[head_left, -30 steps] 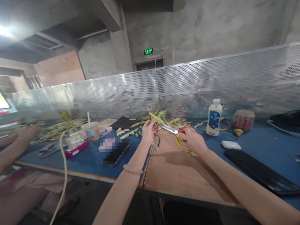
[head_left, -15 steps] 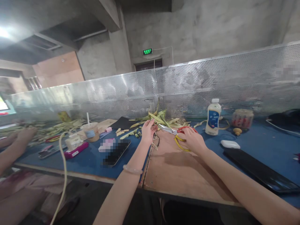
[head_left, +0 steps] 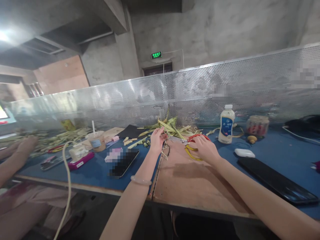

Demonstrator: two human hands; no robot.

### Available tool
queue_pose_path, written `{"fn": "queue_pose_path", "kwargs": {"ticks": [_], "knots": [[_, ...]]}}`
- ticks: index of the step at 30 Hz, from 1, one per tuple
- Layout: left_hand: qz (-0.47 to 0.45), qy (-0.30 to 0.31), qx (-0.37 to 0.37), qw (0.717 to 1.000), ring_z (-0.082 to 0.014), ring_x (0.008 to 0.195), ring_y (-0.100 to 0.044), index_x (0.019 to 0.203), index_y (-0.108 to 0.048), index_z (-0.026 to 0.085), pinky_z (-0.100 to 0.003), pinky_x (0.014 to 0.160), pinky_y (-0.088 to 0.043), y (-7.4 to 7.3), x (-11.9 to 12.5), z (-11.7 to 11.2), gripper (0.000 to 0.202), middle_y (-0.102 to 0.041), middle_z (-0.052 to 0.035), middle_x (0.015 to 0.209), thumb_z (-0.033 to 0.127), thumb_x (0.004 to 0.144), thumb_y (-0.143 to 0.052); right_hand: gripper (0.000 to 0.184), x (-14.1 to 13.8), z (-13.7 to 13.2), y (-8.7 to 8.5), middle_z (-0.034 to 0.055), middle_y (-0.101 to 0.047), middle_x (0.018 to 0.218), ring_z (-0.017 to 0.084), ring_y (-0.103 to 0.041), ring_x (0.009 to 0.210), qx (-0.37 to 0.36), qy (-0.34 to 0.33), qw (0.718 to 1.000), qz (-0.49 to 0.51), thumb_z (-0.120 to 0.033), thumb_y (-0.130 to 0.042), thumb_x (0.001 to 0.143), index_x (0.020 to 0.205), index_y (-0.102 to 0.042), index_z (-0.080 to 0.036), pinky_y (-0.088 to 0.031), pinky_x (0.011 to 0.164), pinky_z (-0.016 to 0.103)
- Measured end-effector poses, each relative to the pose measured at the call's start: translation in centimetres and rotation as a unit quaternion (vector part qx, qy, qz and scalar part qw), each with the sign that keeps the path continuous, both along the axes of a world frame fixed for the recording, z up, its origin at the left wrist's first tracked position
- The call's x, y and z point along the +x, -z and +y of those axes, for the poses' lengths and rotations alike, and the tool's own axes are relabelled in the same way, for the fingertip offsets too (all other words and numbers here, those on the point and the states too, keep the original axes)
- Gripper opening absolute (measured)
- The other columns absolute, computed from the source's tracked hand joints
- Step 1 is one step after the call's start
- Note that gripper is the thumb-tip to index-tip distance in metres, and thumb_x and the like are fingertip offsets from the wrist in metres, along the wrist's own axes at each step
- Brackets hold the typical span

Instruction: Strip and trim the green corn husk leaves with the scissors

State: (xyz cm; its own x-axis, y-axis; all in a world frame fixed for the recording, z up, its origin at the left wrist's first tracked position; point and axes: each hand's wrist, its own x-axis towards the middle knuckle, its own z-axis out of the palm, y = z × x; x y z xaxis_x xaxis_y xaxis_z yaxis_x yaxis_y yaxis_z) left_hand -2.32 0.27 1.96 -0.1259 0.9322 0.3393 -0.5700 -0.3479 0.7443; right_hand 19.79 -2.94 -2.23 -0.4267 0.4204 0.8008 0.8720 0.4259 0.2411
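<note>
My right hand (head_left: 206, 148) is closed on scissors (head_left: 183, 141) with a red handle loop above and a yellow one below. The blades point left, towards the fingers of my left hand (head_left: 158, 138). Those fingers are pinched together; what they hold is too small and partly hidden to name. Just behind them lies a pile of pale green leaf strips (head_left: 171, 126). Thin strands (head_left: 165, 154) hang or lie below my left hand, over the brown board (head_left: 195, 186).
On the blue tabletop stand a milk-coloured bottle (head_left: 226, 125), a jar (head_left: 257, 126), a white case (head_left: 244, 153) and a long black object (head_left: 275, 180). Leftward are a phone (head_left: 125, 162), a cup (head_left: 96, 141) and a power strip (head_left: 81, 161). Another person's hands (head_left: 27, 146) work at far left.
The scissors' blades have dropped slightly and turned nearer to level beside my left fingers. My left hand stays almost in place. The whole view has shifted a little.
</note>
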Motion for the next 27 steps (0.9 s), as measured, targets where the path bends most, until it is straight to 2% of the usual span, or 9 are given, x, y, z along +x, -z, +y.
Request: {"fn": "queue_pose_path", "kwargs": {"ticks": [8,17,27], "knots": [[0.005,0.007,0.010,1.000,-0.0098,0.052,-0.058,0.070,-0.052,0.016,-0.022,0.053,-0.044,0.05,-0.11,0.08,0.026,-0.061,0.0012,0.064,0.026,0.058,-0.074,0.031,0.04,0.16,0.11,0.0088,-0.063,0.087,0.023,-0.055,0.087,0.006,-0.003,1.000,-0.004,-0.047,-0.053,0.082,0.088,-0.054,-0.016,-0.040,0.072,0.030],[-0.008,-0.008,0.009,1.000,-0.0088,0.048,-0.056,0.064,-0.049,0.017,-0.023,0.055,-0.045,-0.04,0.07,-0.03,0.027,-0.056,0.0047,0.059,0.023,0.056,-0.074,0.031,-0.37,-0.16,-0.03,0.0072,-0.063,0.086,0.022,-0.057,0.087,-0.005,0.010,0.998,0.056,-0.046,-0.057,0.079,0.089,-0.052,-0.017,-0.044,0.067,0.028],[-0.002,-0.017,0.006,1.000,-0.0086,0.049,-0.056,0.066,-0.050,0.017,-0.023,0.055,-0.045,-0.13,0.11,-0.13,0.027,-0.058,0.0039,0.061,0.024,0.055,-0.074,0.029,-0.40,-0.28,-0.26,0.0089,-0.064,0.086,0.023,-0.057,0.087,-0.014,0.010,0.999,0.043,-0.045,-0.055,0.080,0.087,-0.052,-0.017,-0.045,0.068,0.029]]}}
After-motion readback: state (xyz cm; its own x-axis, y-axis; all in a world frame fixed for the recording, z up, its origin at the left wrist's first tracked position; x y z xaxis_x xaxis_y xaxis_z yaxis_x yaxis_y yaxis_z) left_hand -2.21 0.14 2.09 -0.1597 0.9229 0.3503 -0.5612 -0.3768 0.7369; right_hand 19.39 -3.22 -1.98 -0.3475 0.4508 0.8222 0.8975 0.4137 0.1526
